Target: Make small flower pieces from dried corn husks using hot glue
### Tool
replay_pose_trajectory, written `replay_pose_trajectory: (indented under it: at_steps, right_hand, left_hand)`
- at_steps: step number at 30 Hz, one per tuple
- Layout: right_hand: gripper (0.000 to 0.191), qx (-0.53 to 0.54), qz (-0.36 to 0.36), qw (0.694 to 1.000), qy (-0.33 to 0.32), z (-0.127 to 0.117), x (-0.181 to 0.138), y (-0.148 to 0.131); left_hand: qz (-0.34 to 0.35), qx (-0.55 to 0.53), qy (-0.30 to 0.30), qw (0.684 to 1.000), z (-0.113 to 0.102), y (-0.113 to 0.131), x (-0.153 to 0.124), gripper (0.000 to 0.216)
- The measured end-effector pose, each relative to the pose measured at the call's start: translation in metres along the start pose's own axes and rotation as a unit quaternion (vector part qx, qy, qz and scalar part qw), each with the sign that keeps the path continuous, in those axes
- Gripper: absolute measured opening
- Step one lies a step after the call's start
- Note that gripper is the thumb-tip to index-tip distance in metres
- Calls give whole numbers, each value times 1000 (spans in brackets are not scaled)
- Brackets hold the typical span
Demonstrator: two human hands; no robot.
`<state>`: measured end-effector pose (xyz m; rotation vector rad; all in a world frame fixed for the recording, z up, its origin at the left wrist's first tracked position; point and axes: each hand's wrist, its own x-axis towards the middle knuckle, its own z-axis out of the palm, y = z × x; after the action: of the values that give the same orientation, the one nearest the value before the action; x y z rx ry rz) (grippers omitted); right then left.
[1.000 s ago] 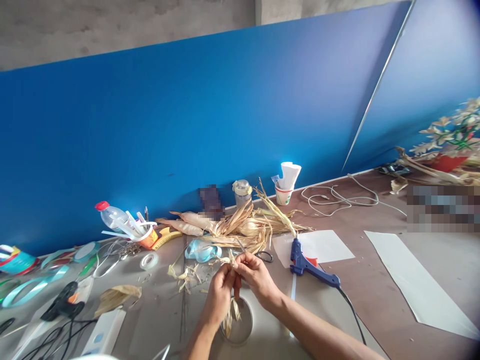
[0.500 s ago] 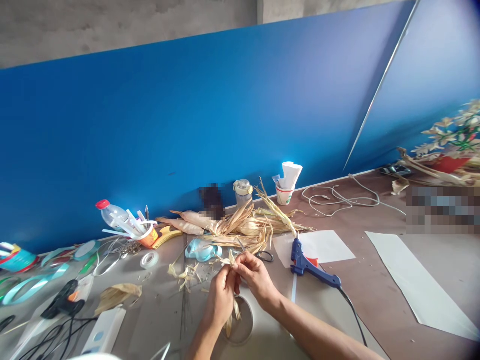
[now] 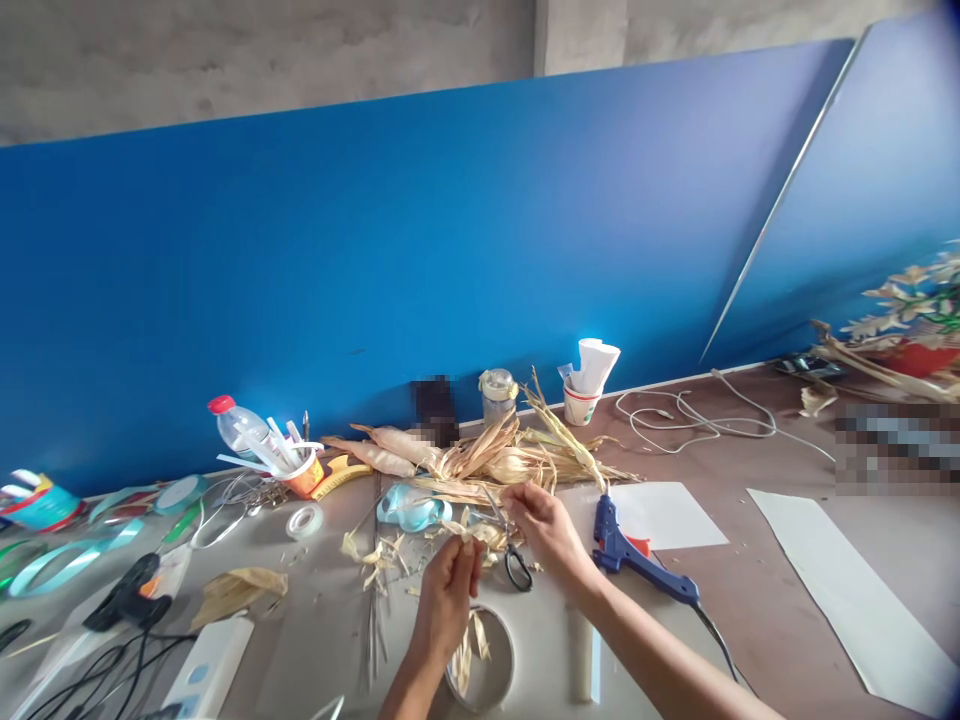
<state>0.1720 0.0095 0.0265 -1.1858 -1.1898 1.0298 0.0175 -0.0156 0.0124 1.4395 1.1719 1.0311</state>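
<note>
My left hand (image 3: pixel 448 592) is closed on a small bundle of dried corn husk (image 3: pixel 469 648), whose strips hang down over a round ring (image 3: pixel 501 668) on the table. My right hand (image 3: pixel 546 527) has parted from it and sits further back. Its fingers are pinched together just in front of the pile of corn husks (image 3: pixel 491 458). I cannot make out what they pinch. Black-handled scissors (image 3: pixel 516 566) lie on the table right beside this hand, between the two hands.
A blue glue gun (image 3: pixel 624 551) lies right of my right hand on white paper (image 3: pixel 671 515). Light-blue ribbon (image 3: pixel 409 508), a tape roll (image 3: pixel 305 520), a cup of sticks (image 3: pixel 303 468) and a bottle (image 3: pixel 234 425) stand left. White cable (image 3: pixel 686 418) and a long white sheet (image 3: pixel 851 590) lie right.
My hands were together on the husk bundle. Now my right hand has let go and moved back and right toward the husk pile and scissors. The view has shifted slightly left.
</note>
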Motion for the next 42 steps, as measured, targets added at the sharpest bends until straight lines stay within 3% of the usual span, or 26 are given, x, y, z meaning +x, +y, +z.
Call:
replay_pose_trajectory:
  at_steps: [3,5,7,9,14,21,25,27,30,33,38,42]
  right_hand:
    - [26,-232,-125,965,-13,8,30,-8]
    - [23,-364,-185,912,-29,19,55,-9]
    - [24,-475,-197,854,-73,32,81,-8]
    - [22,-507,-199,834,-91,44,103,-4]
    - [22,-524,-189,825,-96,62,130,12]
    - [21,-512,-179,836,-87,64,136,25]
    - [23,-488,-191,849,-69,57,132,14]
    - [29,-441,-206,873,-27,48,123,5]
    - [30,-297,-203,933,25,26,95,-6]
    - [22,-211,-110,971,-20,5,54,-12]
    - [19,-99,-2,989,-109,-2,-9,-19]
    - [12,-75,16,992,-97,16,-32,-20]
  left_hand:
    - [-1,-7,7,1000,-1,-3,1,37]
    - [1,-10,15,1000,-2,-8,1,38]
    - [-1,-17,26,1000,-2,-13,3,38]
    - [-6,-27,42,999,-3,-17,5,40]
    - [-19,-61,48,997,-2,-20,8,41]
    - [-30,-68,49,996,-2,-16,8,43]
    - [-19,-59,63,996,-3,-17,8,42]
    - [-19,-61,70,995,-4,-17,8,40]
    - [-17,-63,54,996,-4,-13,6,39]
    - [-8,-64,38,997,-3,-9,5,38]
    - [1,-32,37,999,-1,-8,5,34]
    - [10,-4,46,999,0,-11,6,31]
